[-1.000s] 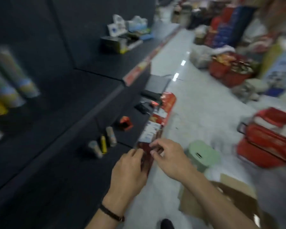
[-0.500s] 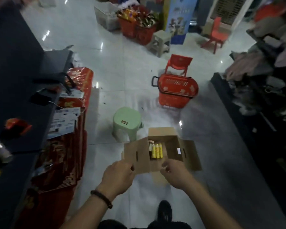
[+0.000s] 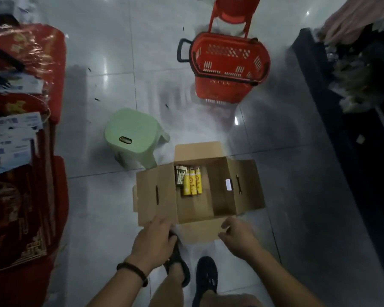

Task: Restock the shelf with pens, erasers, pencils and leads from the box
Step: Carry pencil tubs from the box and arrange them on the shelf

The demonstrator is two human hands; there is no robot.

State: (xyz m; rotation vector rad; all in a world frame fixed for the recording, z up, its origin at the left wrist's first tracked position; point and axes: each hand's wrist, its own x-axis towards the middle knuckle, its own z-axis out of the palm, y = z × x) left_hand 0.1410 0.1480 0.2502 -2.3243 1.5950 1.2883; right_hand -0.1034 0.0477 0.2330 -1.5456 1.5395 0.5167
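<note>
So the person is standing right over the cardboard box (image 3: 195,207), which sits open on the glossy tiled floor just beside a green stool (image 3: 133,138), with a red shopping basket (image 3: 227,65) further out. The left hand (image 3: 154,238) hovers at the near corner of the left flap (image 3: 155,196), and the right hand (image 3: 238,234) is over the near flap (image 3: 197,231). Both have their fingers loosely curled with nothing in them. Can't tell if the left one actually touches the cardboard.

The stock is tucked into the far-left corner of the box: three yellow tubes (image 3: 192,181) lying side by side, plus a darker pack (image 3: 180,176) right against their left side (labels are too blurry to say if it's leads, pens or whatever).

My take on doing this pick well: go in with one hand past the flaps, reach for that far corner, and wrap the fingers across all three tubes at their middle so they come up as one bunch instead of rolling apart. The other hand could pin a flap down so the light box doesn't skate on that tile.
</note>
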